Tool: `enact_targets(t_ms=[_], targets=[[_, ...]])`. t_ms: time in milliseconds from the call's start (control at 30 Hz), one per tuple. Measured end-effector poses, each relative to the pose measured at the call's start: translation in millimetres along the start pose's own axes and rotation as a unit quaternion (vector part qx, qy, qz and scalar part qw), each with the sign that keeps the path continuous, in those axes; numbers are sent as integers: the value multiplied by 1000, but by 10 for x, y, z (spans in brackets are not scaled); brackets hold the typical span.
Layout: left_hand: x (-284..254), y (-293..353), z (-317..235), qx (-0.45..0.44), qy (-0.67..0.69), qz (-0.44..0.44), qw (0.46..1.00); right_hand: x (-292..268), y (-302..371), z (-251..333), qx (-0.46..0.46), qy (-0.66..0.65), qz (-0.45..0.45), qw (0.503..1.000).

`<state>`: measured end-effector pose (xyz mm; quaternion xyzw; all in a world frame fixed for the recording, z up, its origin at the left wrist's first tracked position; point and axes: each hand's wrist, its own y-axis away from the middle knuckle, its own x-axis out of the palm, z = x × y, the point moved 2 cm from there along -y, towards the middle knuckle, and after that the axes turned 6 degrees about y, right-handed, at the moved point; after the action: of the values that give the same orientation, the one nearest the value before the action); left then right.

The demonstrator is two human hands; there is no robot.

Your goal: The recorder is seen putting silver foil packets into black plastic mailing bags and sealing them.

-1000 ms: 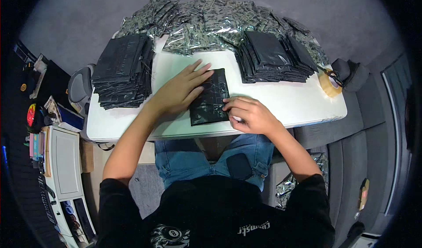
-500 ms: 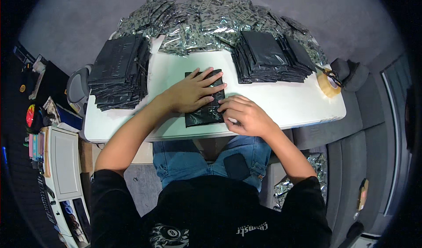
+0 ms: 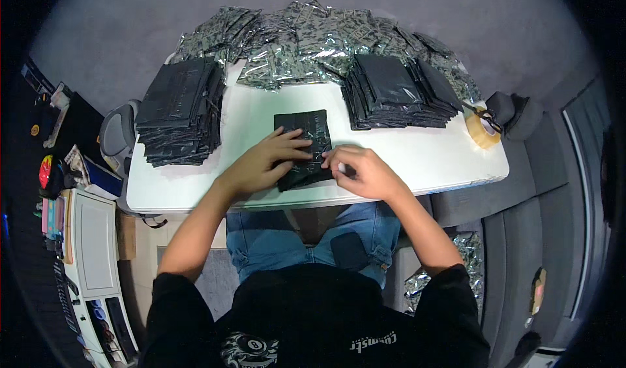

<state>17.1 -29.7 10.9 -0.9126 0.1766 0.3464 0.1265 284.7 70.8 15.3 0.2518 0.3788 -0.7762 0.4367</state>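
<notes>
A flat black plastic packet (image 3: 303,120) lies on the white table (image 3: 417,156) in front of me, near its front edge. My left hand (image 3: 262,162) rests on the packet's left side with its fingers stretched out over the shiny film. At the packet's right edge is my right hand (image 3: 366,171), its fingers curled and its fingertips pinched on the edge. The underside of the packet is hidden.
To the left rises a tall stack of black packets (image 3: 175,117); more black packets (image 3: 385,84) are piled at the right. Camouflage-patterned items in clear wrap (image 3: 293,42) line the far edge. A tape roll (image 3: 481,132) and scissors (image 3: 487,115) sit at the right end.
My left hand has slid down and left, uncovering the packet's upper part. My right hand stays at the right edge, its fingers slightly shifted. The whole view has shifted slightly.
</notes>
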Motion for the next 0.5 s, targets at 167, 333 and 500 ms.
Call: enact_targets(t_ms=[167, 333, 500], targets=[[-22, 312, -189, 19, 25, -23, 999, -38, -107, -166, 128, -69, 56, 988], [142, 341, -262, 42, -108, -76, 990, -50, -146, -36, 124, -62, 59, 989], [390, 317, -388, -5, -212, -194, 958, -18, -144, 16, 142, -51, 53, 987]])
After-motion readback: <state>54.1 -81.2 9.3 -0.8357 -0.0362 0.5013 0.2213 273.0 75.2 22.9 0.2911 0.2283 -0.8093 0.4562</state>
